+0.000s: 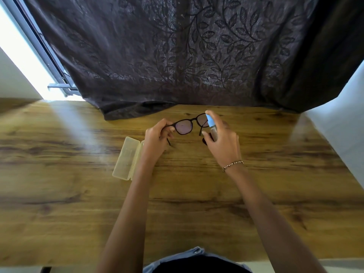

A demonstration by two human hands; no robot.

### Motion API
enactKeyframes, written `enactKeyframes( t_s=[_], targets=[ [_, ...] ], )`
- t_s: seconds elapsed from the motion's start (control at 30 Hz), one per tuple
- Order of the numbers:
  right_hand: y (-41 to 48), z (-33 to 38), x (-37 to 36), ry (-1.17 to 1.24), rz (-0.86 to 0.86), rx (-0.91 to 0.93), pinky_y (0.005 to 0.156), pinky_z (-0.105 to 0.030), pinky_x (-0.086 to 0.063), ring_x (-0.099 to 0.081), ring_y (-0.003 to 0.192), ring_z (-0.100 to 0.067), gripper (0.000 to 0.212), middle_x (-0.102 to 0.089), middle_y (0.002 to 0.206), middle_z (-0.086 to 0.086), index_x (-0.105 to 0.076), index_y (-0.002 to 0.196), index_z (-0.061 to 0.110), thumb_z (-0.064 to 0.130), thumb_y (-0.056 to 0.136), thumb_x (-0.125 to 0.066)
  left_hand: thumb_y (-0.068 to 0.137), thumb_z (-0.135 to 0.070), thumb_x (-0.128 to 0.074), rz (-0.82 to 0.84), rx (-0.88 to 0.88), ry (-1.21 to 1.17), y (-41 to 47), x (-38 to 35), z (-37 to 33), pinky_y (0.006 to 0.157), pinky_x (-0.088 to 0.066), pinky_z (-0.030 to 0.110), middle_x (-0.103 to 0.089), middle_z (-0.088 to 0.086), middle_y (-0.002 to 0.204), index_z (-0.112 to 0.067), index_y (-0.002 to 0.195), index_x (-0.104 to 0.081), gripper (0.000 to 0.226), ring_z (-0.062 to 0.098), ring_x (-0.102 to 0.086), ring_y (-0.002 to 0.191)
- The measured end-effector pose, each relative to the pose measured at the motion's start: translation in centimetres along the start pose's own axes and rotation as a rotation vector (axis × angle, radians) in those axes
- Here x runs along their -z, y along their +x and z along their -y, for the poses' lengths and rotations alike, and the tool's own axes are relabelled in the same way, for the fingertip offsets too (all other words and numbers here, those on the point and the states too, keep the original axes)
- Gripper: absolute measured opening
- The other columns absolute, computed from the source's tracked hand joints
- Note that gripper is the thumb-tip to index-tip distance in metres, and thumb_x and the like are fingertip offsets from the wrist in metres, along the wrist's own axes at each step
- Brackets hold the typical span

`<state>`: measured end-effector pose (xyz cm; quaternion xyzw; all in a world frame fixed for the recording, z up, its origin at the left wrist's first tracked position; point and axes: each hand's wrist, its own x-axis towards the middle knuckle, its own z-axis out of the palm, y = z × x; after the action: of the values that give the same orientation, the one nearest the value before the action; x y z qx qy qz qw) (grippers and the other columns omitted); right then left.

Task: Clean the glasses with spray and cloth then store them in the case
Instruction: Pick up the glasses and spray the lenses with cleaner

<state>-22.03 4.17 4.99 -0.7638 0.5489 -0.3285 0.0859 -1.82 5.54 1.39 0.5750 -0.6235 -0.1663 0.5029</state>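
Note:
Dark-framed glasses [186, 126] are held above the wooden table [59, 184], temples unfolded. My left hand [157, 137] grips them at their left hinge. My right hand [222, 143] is closed around a small clear spray bottle [211, 125] with a light blue top, index finger on the nozzle, right beside the right lens. A pale yellow glasses case [127, 158] lies open on the table, left of my left wrist. A small dark object [204, 141] below my right thumb is mostly hidden; I cannot tell what it is.
A dark leaf-patterned curtain [177, 56] hangs behind the table and drapes onto its far edge. A bright window strip [23, 56] is at the far left, a white wall at the right. Blue clothing [189, 257] shows at the near table edge.

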Motion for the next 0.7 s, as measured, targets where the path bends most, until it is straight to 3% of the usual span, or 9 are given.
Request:
enactKeyframes(
  t_s=[0.17,0.7],
  targets=[
    [0.32,0.04,0.17,0.028,0.020,-0.084,0.058,-0.029,-0.052,-0.051,0.060,-0.010,0.068,-0.055,0.073,0.003,-0.039,0.139,0.034,0.002,0.083,-0.058,0.094,-0.007,-0.054,0.011,-0.002,-0.006,-0.04,0.01,0.01,0.066,-0.045,0.008,-0.066,0.003,0.074,-0.007,0.094,-0.061,0.007,0.005,-0.062,0.070],
    [-0.41,0.04,-0.37,0.015,-0.074,-0.008,0.050,-0.019,-0.036,-0.044,0.052,-0.007,0.056,-0.049,0.064,0.005,-0.050,0.132,0.025,0.006,0.080,-0.061,0.094,-0.006,-0.054,0.029,-0.023,0.002,-0.02,0.59,0.60,0.069,-0.051,0.016,-0.066,-0.001,0.077,-0.009,0.094,-0.061,0.008,0.004,-0.064,0.072]
  ],
)
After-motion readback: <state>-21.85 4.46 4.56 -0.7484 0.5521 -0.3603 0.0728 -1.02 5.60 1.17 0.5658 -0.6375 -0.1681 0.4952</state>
